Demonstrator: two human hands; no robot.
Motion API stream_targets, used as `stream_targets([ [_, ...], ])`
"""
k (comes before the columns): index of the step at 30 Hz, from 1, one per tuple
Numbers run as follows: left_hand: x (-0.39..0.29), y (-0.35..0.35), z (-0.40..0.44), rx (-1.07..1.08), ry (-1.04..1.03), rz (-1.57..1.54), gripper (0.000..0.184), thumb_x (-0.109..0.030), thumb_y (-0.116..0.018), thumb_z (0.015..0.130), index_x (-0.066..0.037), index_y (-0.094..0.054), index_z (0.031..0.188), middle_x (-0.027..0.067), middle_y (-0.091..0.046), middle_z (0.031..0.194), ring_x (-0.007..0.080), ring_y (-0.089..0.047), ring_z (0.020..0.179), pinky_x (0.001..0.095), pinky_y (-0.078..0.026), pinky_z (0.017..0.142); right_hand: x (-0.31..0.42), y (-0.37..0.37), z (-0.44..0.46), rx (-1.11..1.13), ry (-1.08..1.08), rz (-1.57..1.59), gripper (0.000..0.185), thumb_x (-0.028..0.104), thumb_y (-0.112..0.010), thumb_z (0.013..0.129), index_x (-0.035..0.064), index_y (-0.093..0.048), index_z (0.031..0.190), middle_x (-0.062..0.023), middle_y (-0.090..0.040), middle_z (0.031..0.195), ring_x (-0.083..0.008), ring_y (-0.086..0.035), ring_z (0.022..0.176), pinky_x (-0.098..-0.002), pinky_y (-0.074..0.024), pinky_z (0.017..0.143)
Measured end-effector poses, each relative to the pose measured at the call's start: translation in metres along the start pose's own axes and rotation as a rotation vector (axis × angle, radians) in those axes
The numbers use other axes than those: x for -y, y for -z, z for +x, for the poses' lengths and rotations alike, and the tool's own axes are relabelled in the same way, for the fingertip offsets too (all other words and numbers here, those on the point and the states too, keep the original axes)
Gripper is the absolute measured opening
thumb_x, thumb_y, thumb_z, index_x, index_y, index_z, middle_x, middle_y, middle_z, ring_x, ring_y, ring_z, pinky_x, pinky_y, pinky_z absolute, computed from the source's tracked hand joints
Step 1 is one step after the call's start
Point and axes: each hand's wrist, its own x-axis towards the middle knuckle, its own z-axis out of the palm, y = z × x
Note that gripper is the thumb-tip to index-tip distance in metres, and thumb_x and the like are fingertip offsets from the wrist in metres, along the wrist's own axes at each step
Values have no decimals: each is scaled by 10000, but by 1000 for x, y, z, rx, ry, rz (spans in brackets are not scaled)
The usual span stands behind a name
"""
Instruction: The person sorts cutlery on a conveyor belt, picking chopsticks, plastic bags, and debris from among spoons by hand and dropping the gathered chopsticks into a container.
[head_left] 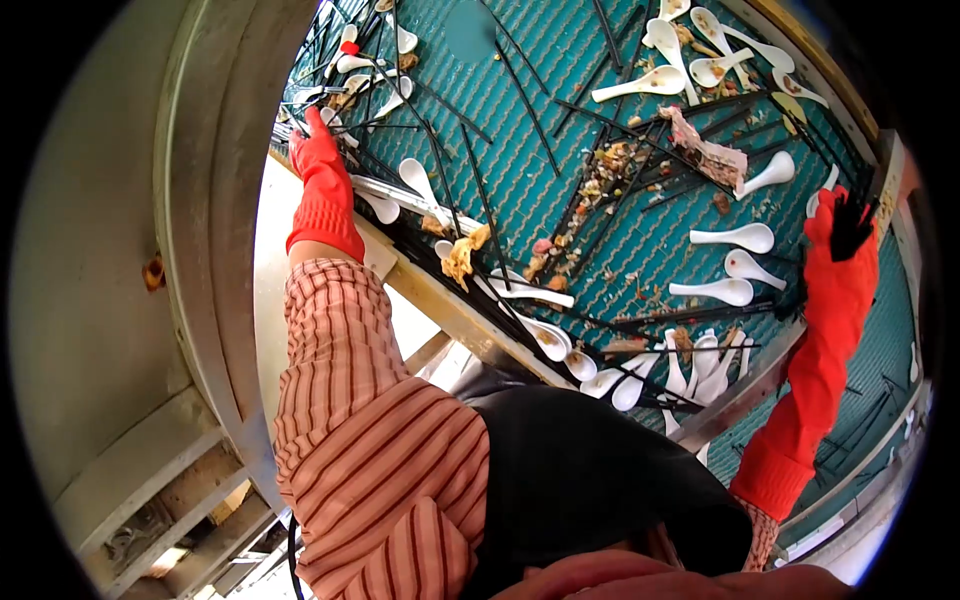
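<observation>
Teal ridged mat (560, 160) — white spoons (735, 237), black chopsticks (525, 105), food scraps (610, 170) — strewn across.

dishwashing workplace: soiled spoons (757, 238), chopsticks (527, 108), ribbed green surface (520, 210)

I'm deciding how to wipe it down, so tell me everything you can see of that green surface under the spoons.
The green surface is teal and closely ribbed, with wavy, paler lines between the ribs; it could be plastic or rubber, I can't tell. It is soiled: white spoons, thin black sticks and food scraps lie scattered on it. A raised rim borders its near side, and more green shows beyond a metal bar at the right.
</observation>
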Motion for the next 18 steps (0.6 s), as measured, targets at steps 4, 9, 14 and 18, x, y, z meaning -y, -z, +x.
stream_targets([
  [4,11,4,35,-73,189,-128,1017,-743,-624,910,135,-537,1417,293,-642,1362,415,-634,1232,453,-488,1053,-13,-1,0,52,-53,134,411,262,-721,1019,52,-646,1364,-38,-746,1125,-132,-707,945,-281,-551,843],
  [9,-1,3,52,65,271,-192,976,-706,-677,893,104,-543,1420,243,-666,1329,404,-647,1166,446,-497,1006,-23,3,1,144,-26,131,350,144,-643,1066,36,-617,1398,-62,-664,1356,-126,-634,1150,-279,-536,955],
  [14,-4,-10,97,170,292,-334,875,-692,-642,922,60,-573,1364,211,-671,1237,364,-643,1065,431,-501,916,-41,14,3,185,240,-235,536,107,-591,1083,-10,-389,1565,-92,-615,1450,-186,-578,1331,-311,-484,1097],
  [18,-18,-17,113,273,288,-438,799,-680,-613,944,25,-596,1319,186,-674,1163,333,-640,985,419,-505,844,-19,11,-1,178,58,9,495,102,-615,1069,21,-451,1529,-72,-643,1399,-152,-632,1212,-297,-514,1014],
])
